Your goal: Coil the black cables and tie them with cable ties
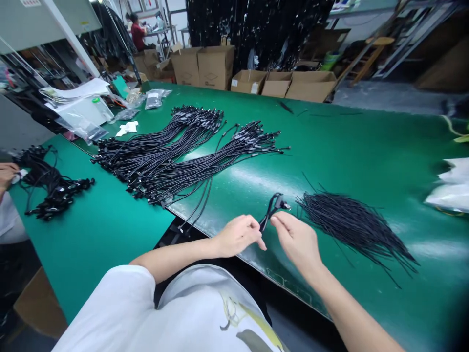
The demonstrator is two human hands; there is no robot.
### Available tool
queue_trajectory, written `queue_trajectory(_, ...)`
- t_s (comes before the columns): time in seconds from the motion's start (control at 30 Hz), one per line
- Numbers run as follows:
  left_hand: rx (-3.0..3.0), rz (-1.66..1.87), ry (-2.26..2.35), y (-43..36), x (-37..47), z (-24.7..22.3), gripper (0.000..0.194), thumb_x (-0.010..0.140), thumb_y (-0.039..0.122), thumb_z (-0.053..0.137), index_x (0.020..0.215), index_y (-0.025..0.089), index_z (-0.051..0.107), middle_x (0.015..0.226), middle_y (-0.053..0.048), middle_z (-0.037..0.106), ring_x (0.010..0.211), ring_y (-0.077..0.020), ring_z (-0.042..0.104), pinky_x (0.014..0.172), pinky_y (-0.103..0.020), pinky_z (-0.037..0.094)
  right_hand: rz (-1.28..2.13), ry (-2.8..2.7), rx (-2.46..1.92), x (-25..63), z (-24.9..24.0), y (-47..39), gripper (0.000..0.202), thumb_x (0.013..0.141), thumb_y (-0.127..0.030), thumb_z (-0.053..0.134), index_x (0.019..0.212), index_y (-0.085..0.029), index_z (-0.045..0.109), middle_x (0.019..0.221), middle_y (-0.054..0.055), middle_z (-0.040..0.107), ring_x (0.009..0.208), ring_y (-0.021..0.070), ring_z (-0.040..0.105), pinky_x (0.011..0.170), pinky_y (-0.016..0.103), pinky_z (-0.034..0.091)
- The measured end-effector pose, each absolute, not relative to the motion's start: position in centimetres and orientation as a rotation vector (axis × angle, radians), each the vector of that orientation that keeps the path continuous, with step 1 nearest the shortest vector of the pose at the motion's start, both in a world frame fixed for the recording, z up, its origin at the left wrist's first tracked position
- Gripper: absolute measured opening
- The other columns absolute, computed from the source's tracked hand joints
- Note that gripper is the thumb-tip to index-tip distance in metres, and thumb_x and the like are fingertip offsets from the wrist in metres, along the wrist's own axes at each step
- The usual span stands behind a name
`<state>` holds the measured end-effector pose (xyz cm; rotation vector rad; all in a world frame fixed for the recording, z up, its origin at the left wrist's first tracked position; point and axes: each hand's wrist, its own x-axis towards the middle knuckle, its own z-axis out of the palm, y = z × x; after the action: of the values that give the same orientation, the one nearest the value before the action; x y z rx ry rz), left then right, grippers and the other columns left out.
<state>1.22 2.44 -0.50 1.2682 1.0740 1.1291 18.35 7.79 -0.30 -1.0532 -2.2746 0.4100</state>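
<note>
A short black cable (273, 205), folded into a small bundle with its connector end sticking up, is held between my two hands above the green table's front edge. My left hand (240, 237) closes its fingers on the lower part of the bundle. From the other side, my right hand (298, 239) pinches at the bundle with thumb and forefinger; whether a thin tie is also in that pinch is hidden. Just right of my right hand lies a loose pile of thin black ties (351, 225).
Long rows of black cables with connectors (176, 156) lie to the left on the green table (330, 142). Another person's hand (7, 173) is beside a cable heap (54, 186) at far left. Plastic bags (450, 190) sit at right; cardboard boxes (216, 66) stand behind.
</note>
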Motion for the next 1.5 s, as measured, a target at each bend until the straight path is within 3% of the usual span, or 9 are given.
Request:
queue_trajectory(0.2, 0.886, 0.996, 0.996, 3.3, 0.1, -0.9, 0.079, 0.084, 0.077, 0.025, 0.064, 0.015, 0.070, 0.072, -0.008, 0.059, 0.077, -0.0204, 0.054, 0.076, -0.033, 0.042, 0.198, -2.485, -0.706, 17.1, -0.4, 5.3, 0.032, 0.095, -0.019, 0.037, 0.070, -0.020, 0.056, 0.063, 0.001, 0.059, 0.059, 0.0140, 0.052, 0.059, 0.025, 0.034)
queue_trajectory(0.4, 1.263, 1.140, 1.228, 2.3, -0.1, -0.2, 0.031, 0.080, 0.049, 0.068, 0.086, 0.019, 0.074, 0.089, -0.004, 0.057, 0.087, -0.0165, 0.054, 0.085, -0.028, 0.042, 0.118, -2.349, -1.010, 17.5, -0.9, 6.4, 0.027, 0.096, -0.023, 0.042, 0.077, -0.018, 0.060, 0.071, 0.002, 0.062, 0.069, 0.0139, 0.055, 0.065, 0.025, 0.033)
queue_trajectory(0.53, 1.011, 1.194, 1.083, 2.2, 1.3, -2.3, 0.044, 0.082, 0.050, 0.066, 0.115, 0.021, 0.063, 0.118, -0.007, 0.060, 0.107, -0.0197, 0.055, 0.097, -0.033, 0.041, 0.299, -2.235, -1.062, 17.0, -1.4, 5.9, 0.031, 0.098, -0.024, 0.037, 0.077, -0.018, 0.059, 0.072, 0.003, 0.061, 0.069, 0.0141, 0.053, 0.067, 0.025, 0.034)
queue_trajectory(0.7, 0.966, 1.160, 1.007, 2.3, 2.7, -3.6, 0.036, 0.089, 0.045, 0.058, 0.112, 0.018, 0.066, 0.123, -0.008, 0.064, 0.123, -0.0239, 0.052, 0.108, -0.036, 0.033, 0.899, -1.967, -1.171, 16.5, -2.5, 5.5, 0.029, 0.095, -0.029, 0.040, 0.074, -0.018, 0.056, 0.071, 0.002, 0.059, 0.066, 0.0133, 0.052, 0.064, 0.025, 0.034)
queue_trajectory(0.83, 0.758, 1.266, 0.991, 2.8, 3.2, -3.9, 0.031, 0.077, 0.038, 0.073, 0.099, 0.017, 0.068, 0.111, -0.008, 0.070, 0.112, -0.0230, 0.060, 0.103, -0.035, 0.039, 1.384, -1.897, -1.140, 17.1, -3.5, 5.9, 0.040, 0.096, -0.037, 0.036, 0.065, -0.018, 0.052, 0.058, -0.001, 0.049, 0.055, 0.0117, 0.046, 0.057, 0.024, 0.035)
queue_trajectory(1.03, 0.503, 1.154, 0.886, 3.3, 4.3, -3.5, 0.037, 0.066, 0.025, 0.083, 0.099, 0.017, 0.068, 0.109, -0.007, 0.070, 0.109, -0.0211, 0.063, 0.099, -0.034, 0.047, 0.554, -2.018, -1.348, 17.7, -3.1, 3.5, 0.026, 0.097, -0.033, 0.041, 0.110, -0.017, 0.057, 0.107, 0.011, 0.059, 0.101, 0.0222, 0.054, 0.086, 0.035, 0.045)
queue_trajectory(1.17, 0.556, 1.035, 0.959, 3.3, 5.4, -3.6, 0.042, 0.070, 0.031, 0.080, 0.108, 0.018, 0.066, 0.125, -0.011, 0.064, 0.121, -0.0277, 0.056, 0.098, -0.038, 0.049, 0.336, -2.287, -1.370, 18.4, -3.7, 2.6, 0.041, 0.099, -0.031, 0.038, 0.135, -0.012, 0.041, 0.109, 0.014, 0.058, 0.093, 0.0224, 0.056, 0.077, 0.035, 0.047)
queue_trajectory(1.33, 0.884, 1.070, 1.036, 4.1, 5.3, -4.3, 0.049, 0.080, 0.045, 0.069, 0.122, 0.024, 0.057, 0.142, -0.012, 0.051, 0.126, -0.0276, 0.054, 0.102, -0.044, 0.047, 0.076, -2.396, -1.393, 22.2, -5.5, 2.7, 0.030, 0.101, -0.022, 0.030, 0.116, -0.012, 0.054, 0.088, 0.007, 0.060, 0.077, 0.0184, 0.053, 0.069, 0.033, 0.038)
queue_trajectory(1.5, 1.587, 0.937, 1.175, 4.3, 5.4, -4.7, 0.035, 0.090, 0.043, 0.055, 0.118, 0.023, 0.061, 0.128, -0.010, 0.063, 0.120, -0.0233, 0.058, 0.109, -0.041, 0.040, -0.057, -2.459, -1.326, 23.9, -5.9, 1.1, 0.026, 0.102, -0.029, 0.035, 0.106, -0.015, 0.056, 0.083, 0.004, 0.059, 0.073, 0.0161, 0.053, 0.065, 0.032, 0.031)
